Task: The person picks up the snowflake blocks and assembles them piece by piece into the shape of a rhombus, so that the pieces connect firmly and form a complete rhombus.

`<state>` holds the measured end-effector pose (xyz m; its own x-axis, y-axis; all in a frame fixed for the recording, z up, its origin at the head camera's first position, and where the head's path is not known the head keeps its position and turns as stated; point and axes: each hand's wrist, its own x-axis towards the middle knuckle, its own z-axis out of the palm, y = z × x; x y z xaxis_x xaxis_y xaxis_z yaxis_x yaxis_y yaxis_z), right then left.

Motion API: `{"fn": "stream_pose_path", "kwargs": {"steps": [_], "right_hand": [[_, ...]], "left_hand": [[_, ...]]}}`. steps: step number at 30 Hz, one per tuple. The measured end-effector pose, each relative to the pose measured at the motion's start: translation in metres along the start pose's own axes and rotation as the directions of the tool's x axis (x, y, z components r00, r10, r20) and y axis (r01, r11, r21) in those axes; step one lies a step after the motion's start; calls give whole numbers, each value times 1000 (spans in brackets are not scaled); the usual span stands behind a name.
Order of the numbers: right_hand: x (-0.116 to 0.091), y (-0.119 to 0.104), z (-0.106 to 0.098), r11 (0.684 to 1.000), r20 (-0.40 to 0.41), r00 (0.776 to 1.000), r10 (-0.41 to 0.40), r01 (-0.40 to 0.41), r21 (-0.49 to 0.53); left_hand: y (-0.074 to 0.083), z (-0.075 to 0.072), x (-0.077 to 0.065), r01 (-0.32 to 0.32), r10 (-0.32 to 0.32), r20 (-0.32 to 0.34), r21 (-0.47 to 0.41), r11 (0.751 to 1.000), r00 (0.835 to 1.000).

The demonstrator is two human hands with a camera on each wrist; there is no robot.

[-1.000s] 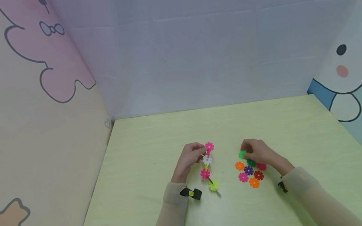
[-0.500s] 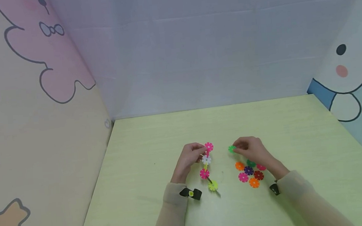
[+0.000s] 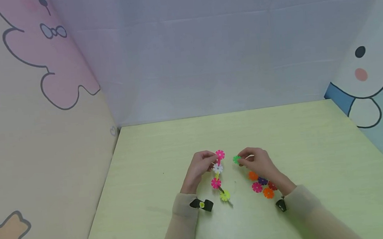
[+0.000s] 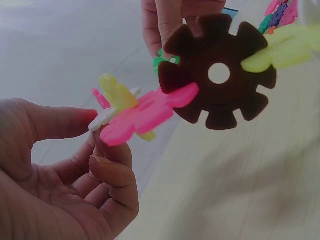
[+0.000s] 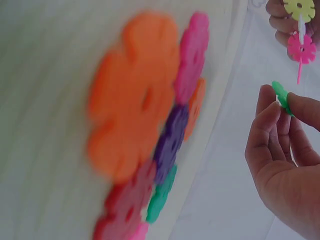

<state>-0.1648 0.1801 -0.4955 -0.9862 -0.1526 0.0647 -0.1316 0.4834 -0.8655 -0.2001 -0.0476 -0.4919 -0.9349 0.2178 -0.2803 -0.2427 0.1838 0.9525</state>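
Note:
My left hand (image 3: 200, 168) pinches the far end of a chain of notched plastic discs (image 3: 216, 183), slotted together edge to edge. Pink, white, yellow and brown discs alternate along it, and a yellow-green one (image 3: 225, 196) is near the close end. In the left wrist view a brown disc (image 4: 220, 110) fills the foreground. Between thumb and fingertips my right hand (image 3: 259, 163) holds a light green disc (image 3: 236, 160). This disc is apart from the chain, a short way to its right. The right wrist view shows the green disc (image 5: 281, 96) nearly edge-on.
Loose discs lie on the table (image 3: 166, 144) below my right hand: orange (image 3: 268, 193), pink (image 3: 257, 187), purple (image 3: 262, 180) and red (image 3: 273, 185) ones. The right arm partly covers this group. A pale cloth wall (image 3: 221, 64) rises behind the table.
My right hand has lifted the light green disc from the loose group and carried it left, closer to the chain. The left hand has stayed almost still with the chain.

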Motion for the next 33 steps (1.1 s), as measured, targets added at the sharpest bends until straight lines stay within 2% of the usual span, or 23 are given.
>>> {"fn": "stream_pose_path", "kwargs": {"steps": [13,21,29,33], "right_hand": [[-1,-17,20,996,-29,1000,-8,10,84],[-2,-18,30,995,-99,992,-75,81,60],[-2,-20,34,994,-138,986,-90,97,40],[-3,-23,36,991,-161,979,-126,131,23]], "left_hand": [[2,-1,-2,-27,27,17,-31,999,999],[1,-1,0,-25,25,16,-25,999,1000],[1,-2,-2,-21,21,25,-31,999,999],[1,-1,-1,-27,28,28,-29,999,999]]}}
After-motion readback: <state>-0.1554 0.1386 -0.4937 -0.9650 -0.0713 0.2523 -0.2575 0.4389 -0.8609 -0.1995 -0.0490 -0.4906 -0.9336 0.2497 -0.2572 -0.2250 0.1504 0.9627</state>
